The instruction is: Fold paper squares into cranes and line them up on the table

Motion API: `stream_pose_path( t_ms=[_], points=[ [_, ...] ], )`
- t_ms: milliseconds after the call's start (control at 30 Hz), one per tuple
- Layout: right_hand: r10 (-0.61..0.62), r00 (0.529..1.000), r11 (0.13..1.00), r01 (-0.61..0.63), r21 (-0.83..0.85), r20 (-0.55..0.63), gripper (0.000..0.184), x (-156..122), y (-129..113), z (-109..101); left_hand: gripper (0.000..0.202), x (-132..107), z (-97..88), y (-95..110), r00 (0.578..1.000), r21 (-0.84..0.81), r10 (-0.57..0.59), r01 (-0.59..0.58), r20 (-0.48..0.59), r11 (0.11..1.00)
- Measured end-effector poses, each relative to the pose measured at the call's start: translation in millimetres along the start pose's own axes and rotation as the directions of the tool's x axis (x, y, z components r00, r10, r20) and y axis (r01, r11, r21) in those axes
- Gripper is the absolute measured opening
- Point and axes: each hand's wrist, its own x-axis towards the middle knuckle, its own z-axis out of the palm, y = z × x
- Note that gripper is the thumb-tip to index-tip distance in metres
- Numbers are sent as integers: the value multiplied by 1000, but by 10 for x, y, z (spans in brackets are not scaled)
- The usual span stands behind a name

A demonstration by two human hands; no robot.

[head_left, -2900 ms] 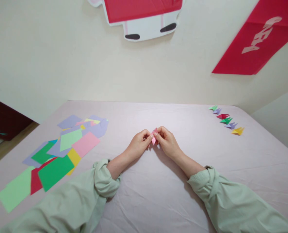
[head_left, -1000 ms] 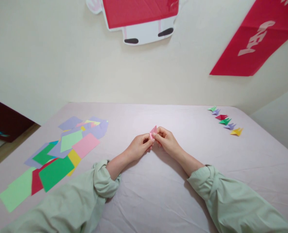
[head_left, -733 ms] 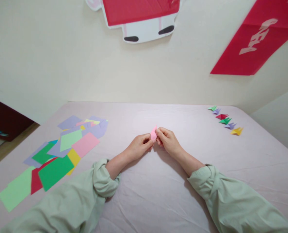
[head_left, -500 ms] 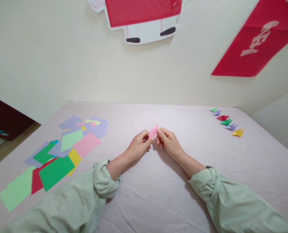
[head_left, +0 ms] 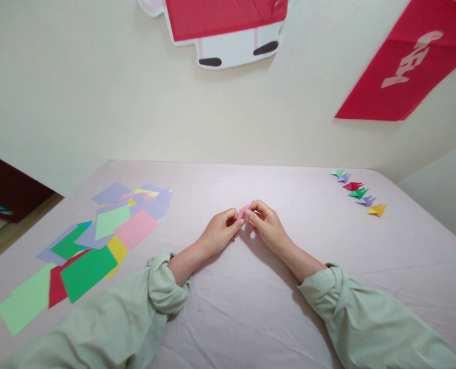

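Note:
A small pink folded paper [head_left: 244, 209] with a pointed tip is held up between my two hands, over the middle of the table. My left hand [head_left: 222, 227] pinches its lower left side between thumb and fingers. My right hand [head_left: 265, 223] is closed on its right side, with thumb and forefinger pressed to the paper. The fingers cover parts of the folds.
Loose coloured paper sheets [head_left: 89, 271] overlap on the left of the pale cloth-covered table [head_left: 228, 318]. At the far right stands a row of several small folded paper figures, a yellow one [head_left: 377, 210] nearest. A wall [head_left: 228, 118] rises behind.
My right thumb and fingers have moved left and over the pink folded paper, which now tilts more to the right. My left hand keeps nearly the same place.

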Motion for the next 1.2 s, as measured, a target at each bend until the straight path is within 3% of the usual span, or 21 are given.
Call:
stream_pose_path(
  t_ms=[233,433,600,700,767,867,967,1200],
  points=[
    [7,1000,1000,-7,-3,-2,30,-3,11,-11,31,-4,-7,27,1000,76,21,-20,-3,997],
    [5,1000,999,-3,-52,31,31,-7,-3,-13,30,8,6,19,1000,-50,-15,14,-26,999],
    [18,998,998,-21,-52,-65,28,-5,31,-15,27,15,6,8,988,-51,-53,45,-147,998],
    [12,998,995,-18,-95,-59,29,-17,42,-2,24,17,-2,-17,980,-62,-60,50,-189,997],
    [6,1000,995,-6,-100,-5,29,-30,31,19,19,17,-11,-35,975,5,-12,13,-221,1000],
    [19,997,1000,-18,-22,73,27,-45,0,56,15,10,-18,-35,955,194,156,-109,-250,975],
    [28,994,999,-32,34,102,26,-45,-19,72,17,0,-11,-9,933,324,301,-228,-197,918],
    [25,998,1000,-26,18,49,20,-16,16,35,12,-5,-1,-2,923,371,368,-305,-111,877]
  ],
)
